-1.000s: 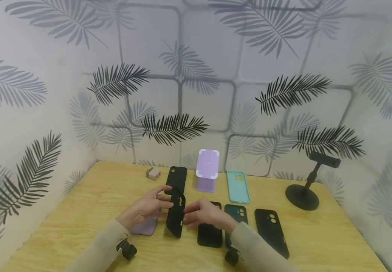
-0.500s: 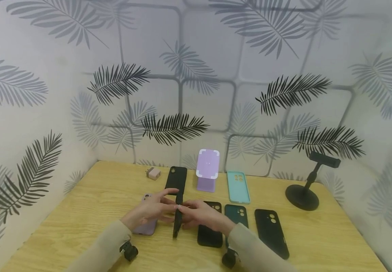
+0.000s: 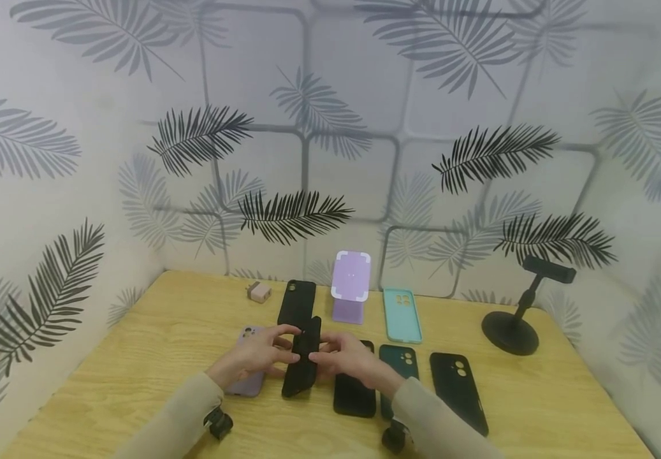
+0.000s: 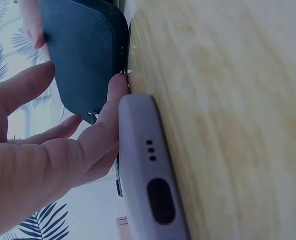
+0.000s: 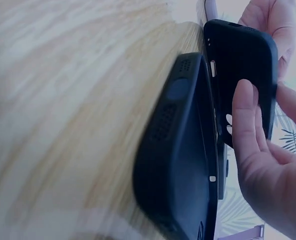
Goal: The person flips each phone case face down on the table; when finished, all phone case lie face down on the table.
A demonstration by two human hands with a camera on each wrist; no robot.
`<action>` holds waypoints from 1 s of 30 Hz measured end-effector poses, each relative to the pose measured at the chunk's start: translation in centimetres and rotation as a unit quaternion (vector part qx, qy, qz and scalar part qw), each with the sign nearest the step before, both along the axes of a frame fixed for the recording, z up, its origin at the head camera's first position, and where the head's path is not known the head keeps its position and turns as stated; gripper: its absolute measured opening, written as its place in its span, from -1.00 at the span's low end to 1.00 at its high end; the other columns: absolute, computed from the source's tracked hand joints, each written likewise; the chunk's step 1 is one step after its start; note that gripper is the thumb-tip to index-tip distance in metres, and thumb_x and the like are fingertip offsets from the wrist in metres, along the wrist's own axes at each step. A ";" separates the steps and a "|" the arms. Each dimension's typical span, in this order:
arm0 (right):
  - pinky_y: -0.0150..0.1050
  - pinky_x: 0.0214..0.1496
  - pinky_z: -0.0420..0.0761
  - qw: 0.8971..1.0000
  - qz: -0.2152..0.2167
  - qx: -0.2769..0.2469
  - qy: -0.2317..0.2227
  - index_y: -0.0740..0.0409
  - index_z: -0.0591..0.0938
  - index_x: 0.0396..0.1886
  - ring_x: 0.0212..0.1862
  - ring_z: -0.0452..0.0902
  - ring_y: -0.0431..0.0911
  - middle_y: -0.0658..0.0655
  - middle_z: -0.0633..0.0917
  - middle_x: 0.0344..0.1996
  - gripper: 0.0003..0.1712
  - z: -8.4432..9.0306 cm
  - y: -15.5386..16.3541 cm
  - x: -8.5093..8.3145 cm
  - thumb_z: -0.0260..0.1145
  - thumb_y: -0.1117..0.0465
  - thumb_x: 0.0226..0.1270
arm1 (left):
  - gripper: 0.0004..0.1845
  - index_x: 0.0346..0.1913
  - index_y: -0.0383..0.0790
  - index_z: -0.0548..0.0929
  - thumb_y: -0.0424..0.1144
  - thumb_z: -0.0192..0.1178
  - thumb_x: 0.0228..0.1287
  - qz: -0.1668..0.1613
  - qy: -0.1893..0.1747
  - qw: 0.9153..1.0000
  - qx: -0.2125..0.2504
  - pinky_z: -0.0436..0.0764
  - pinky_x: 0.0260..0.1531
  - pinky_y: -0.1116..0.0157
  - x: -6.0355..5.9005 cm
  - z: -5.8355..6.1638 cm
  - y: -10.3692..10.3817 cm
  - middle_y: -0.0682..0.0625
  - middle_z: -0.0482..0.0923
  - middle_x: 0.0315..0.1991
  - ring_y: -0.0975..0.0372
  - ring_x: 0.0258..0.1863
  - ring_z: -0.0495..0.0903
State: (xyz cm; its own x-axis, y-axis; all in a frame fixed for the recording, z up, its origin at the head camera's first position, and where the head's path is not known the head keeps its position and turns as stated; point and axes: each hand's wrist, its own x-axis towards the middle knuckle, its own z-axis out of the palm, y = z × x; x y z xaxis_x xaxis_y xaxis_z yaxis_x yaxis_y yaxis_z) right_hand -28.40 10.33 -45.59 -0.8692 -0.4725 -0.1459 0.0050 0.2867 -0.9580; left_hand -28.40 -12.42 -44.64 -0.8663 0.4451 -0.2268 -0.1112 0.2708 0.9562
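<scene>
A black phone case (image 3: pixel 303 357) is held up at a tilt between both hands over the middle of the table. My left hand (image 3: pixel 260 354) grips its left edge; in the left wrist view the thumb and fingers meet the dark back of the case (image 4: pixel 85 55). From the other side my right hand (image 3: pixel 350 361) holds the right edge, thumb on the near side. The right wrist view shows the fingers reaching over the inner face of the case (image 5: pixel 235 62). Under the left hand lies a lilac phone case (image 3: pixel 248 384), partly hidden. Another black case (image 3: pixel 354 398) lies below the right hand.
Behind stand a purple phone stand (image 3: pixel 350 277) and a pinkish charger plug (image 3: pixel 259 292). Further cases lie flat: black (image 3: pixel 297 301), light blue (image 3: pixel 402 317), dark teal (image 3: pixel 397 358) and black at right (image 3: pixel 457 392). A black round-based stand (image 3: pixel 510 331) is at the far right of the wooden table (image 3: pixel 135 357).
The held black case has turned from its camera-cutout face, through edge-on, to its other broad face. My right hand has moved in from beside the case and now holds its edge.
</scene>
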 end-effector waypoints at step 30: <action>-0.14 -0.46 0.74 0.999 -0.019 0.027 -0.005 0.46 0.26 0.40 -0.52 0.69 -0.09 0.27 0.74 -0.39 -0.19 -0.4 0.9 0.6 0.41 0.36 0.23 | -0.37 0.43 -0.35 0.25 -0.42 0.18 0.34 -0.012 -0.005 1.000 -0.001 0.70 -0.07 -0.03 0.1 0.4 -0.8 -0.45 0.25 0.33 -0.19 0.23 0.46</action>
State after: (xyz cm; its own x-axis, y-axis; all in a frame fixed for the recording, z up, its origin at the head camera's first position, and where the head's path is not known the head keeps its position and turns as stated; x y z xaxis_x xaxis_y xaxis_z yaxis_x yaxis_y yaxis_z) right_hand -27.80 11.27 -46.00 -0.8847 -0.4307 -0.1784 0.0257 0.3370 -0.9412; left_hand -28.31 -13.18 -44.28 -0.8529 0.4650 -0.2375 -0.1150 0.2763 0.9542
